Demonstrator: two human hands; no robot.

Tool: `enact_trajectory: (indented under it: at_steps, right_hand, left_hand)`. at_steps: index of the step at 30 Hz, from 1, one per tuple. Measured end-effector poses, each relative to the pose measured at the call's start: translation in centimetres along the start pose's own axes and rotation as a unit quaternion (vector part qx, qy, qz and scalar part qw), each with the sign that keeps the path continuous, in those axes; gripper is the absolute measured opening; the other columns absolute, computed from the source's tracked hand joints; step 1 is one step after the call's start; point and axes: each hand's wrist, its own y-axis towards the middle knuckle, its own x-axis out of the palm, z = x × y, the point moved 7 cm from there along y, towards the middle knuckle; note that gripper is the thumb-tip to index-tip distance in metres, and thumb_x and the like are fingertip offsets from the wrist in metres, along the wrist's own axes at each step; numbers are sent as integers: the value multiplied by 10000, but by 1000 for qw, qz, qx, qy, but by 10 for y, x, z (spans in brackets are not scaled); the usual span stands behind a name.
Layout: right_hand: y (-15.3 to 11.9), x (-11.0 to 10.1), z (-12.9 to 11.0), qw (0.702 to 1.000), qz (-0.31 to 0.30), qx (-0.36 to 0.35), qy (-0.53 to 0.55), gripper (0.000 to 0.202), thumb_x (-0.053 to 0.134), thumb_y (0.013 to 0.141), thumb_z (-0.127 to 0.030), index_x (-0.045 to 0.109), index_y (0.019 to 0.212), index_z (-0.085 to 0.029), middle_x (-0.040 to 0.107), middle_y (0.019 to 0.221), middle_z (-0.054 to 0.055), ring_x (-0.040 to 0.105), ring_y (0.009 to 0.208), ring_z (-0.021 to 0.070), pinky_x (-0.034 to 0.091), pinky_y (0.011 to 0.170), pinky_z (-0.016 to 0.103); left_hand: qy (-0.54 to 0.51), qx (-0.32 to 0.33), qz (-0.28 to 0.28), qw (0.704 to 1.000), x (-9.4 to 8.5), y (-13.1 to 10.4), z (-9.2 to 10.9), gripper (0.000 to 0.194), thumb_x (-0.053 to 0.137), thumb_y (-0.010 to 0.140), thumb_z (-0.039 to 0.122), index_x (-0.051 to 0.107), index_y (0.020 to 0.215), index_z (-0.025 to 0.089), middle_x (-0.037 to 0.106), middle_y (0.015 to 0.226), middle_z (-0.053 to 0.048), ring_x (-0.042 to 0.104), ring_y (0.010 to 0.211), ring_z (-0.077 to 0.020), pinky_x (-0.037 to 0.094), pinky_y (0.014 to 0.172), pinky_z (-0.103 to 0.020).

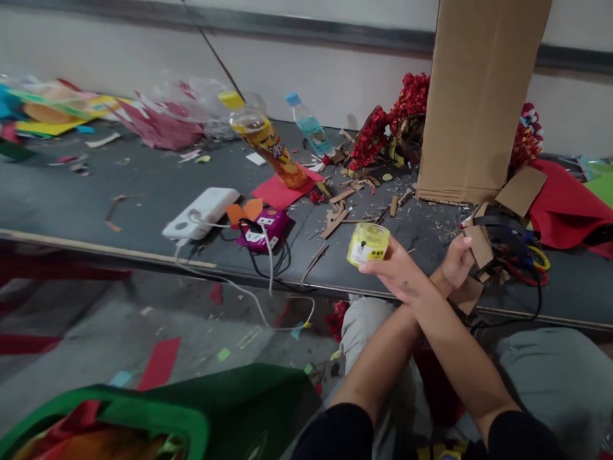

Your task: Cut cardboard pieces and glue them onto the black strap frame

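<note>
The person's forearms cross near the front edge of the counter [119,179], the right one lying over the left. The right hand [393,271] grips a small yellow jar [368,244] by its lower right side; the jar is at the counter's front edge, and whether it touches the surface is hard to tell. The left hand [457,260], farther to the right, is closed with the thumb against a small cardboard piece [480,249] — its other fingers are partly hidden. Just beside that piece are colourful handles [540,259], yellow and red, among dark items too cluttered to make out.

Behind the left hand a tall cardboard panel [479,96] stands upright, with red decorations [409,96] showing on both sides of it and red sheets [565,207] to its right. Cardboard scraps [335,220] are strewn behind the jar. Left of them, a drink bottle [275,150] with a yellow cap appears tilted near a blue-capped bottle [311,131]. Closer to the front edge sit a purple packet [268,231] and a white power strip [204,211] — a white cord runs from the strip over the edge. Below, at the lower left, is a green bin [196,409].
</note>
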Motion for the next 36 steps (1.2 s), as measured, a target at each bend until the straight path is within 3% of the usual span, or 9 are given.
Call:
enact_trajectory:
  at_steps: [5,7,11,17,24,30,36]
  right_hand:
    - [-24,-27,3,992,94,-74,-46,691,868,449,-349,440,987,-282,657,906,-34,649,817,143,537,805,309]
    - [-29,-33,1,989,103,-99,-48,730,876,431,-434,424,984,-287,659,904,-20,659,818,157,547,785,312]
    - [-38,-38,-3,986,98,-131,-33,800,874,382,-549,430,999,-300,659,904,1,670,828,187,556,772,333]
    - [-46,-36,0,983,83,-157,-49,837,837,415,-626,435,1081,-316,644,921,24,666,816,210,566,703,336]
    - [-54,-33,-3,974,87,-200,-67,783,800,483,-647,477,1119,-323,626,1033,36,636,921,198,552,777,321]
    - [-50,-29,-2,975,75,-196,-79,773,784,508,-653,471,1135,-327,627,990,28,638,880,197,554,757,333]
    - [-50,-29,-2,974,75,-198,-82,792,776,493,-677,471,1131,-318,627,1020,44,639,917,211,550,794,355]
  left_hand:
    - [42,5,36,998,-11,1,-13,428,703,563,426,604,901,182,691,953,-54,611,1056,-267,455,848,-324]
    - [56,-12,41,998,-13,0,-21,405,712,559,409,597,877,186,672,919,-44,603,1042,-256,441,843,-312]
    - [46,-18,0,999,-4,-2,-27,481,746,521,428,608,913,185,667,883,-47,608,1000,-269,432,813,-316]
    - [29,-30,-2,999,-1,-6,-23,516,776,494,404,600,931,194,671,882,-41,598,1029,-277,407,842,-322]
    - [40,-33,3,999,4,-12,-16,439,756,492,374,601,866,205,650,803,-21,599,883,-238,420,792,-326]
    - [13,-39,21,999,3,-12,-9,368,733,537,255,633,887,195,652,807,-25,590,1006,-281,451,816,-332]
    - [8,-40,47,998,-1,-12,-9,297,725,525,207,647,811,196,640,723,-19,591,992,-296,470,829,-356]
